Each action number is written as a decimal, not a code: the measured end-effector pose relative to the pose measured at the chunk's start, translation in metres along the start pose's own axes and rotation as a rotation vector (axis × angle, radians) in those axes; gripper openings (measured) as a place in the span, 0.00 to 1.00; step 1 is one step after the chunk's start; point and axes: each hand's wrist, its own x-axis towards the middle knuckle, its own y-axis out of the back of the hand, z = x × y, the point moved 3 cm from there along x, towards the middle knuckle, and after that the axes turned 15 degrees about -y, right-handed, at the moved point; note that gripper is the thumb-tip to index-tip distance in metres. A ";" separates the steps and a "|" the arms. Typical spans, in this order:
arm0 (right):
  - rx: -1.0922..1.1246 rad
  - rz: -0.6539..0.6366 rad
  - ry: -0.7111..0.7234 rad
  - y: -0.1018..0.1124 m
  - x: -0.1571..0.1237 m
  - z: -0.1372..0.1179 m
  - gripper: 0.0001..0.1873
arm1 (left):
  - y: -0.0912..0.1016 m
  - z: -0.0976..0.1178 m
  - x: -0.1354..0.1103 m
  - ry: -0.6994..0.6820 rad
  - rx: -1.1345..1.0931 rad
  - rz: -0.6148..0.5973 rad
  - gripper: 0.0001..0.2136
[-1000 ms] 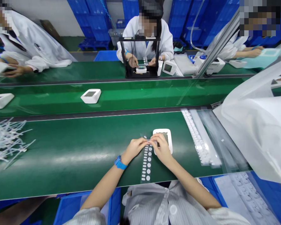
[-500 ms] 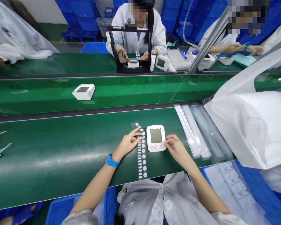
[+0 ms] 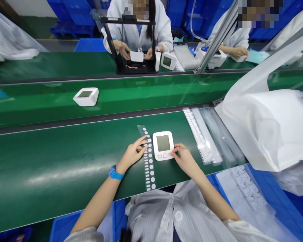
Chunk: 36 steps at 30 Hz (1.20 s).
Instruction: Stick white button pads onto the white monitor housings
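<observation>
A white blood pressure monitor [image 3: 163,144] lies face up on the green bench, its grey screen and row of buttons showing. Its lower right corner is between the fingertips of my right hand [image 3: 183,158], with the thumb near the right-hand button. To the left of the monitor lies a clear strip of white round and oval stickers [image 3: 149,164]. Over the upper part of that strip my left hand [image 3: 133,154] rests with fingers spread, fingertips on the stickers. Whether a sticker is lifted under them is too small to see.
More sticker strips [image 3: 198,136] and clear film lie to the right, beside a large white bag [image 3: 272,124]. Another monitor [image 3: 86,96] sits on the bright green belt behind. Across it, a co-worker handles a white device at a black frame [image 3: 135,70].
The whole view has shifted slightly. Both my hands stay at the strip and the monitor. Across the belt, the co-worker has tilted up the white device at the black frame.
</observation>
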 end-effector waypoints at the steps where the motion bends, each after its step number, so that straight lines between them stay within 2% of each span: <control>1: -0.005 0.001 -0.001 0.000 -0.001 0.000 0.07 | 0.000 0.000 0.000 0.004 -0.001 0.001 0.25; 17: 0.080 0.117 0.100 -0.011 -0.012 0.002 0.06 | 0.001 0.000 0.000 -0.012 0.010 0.009 0.24; 22: 0.164 0.109 0.081 -0.013 -0.010 0.006 0.02 | 0.000 -0.001 0.000 -0.005 0.002 0.005 0.24; 29: 0.399 -0.078 -0.080 -0.005 0.005 0.026 0.12 | 0.000 0.000 0.000 0.014 -0.004 0.011 0.25; 31: 0.405 -0.062 -0.102 -0.004 0.006 0.028 0.14 | 0.000 0.000 0.000 0.014 -0.011 0.013 0.24; 36: 0.237 0.077 -0.076 -0.009 -0.001 0.026 0.21 | -0.001 0.000 0.002 -0.019 -0.030 0.017 0.19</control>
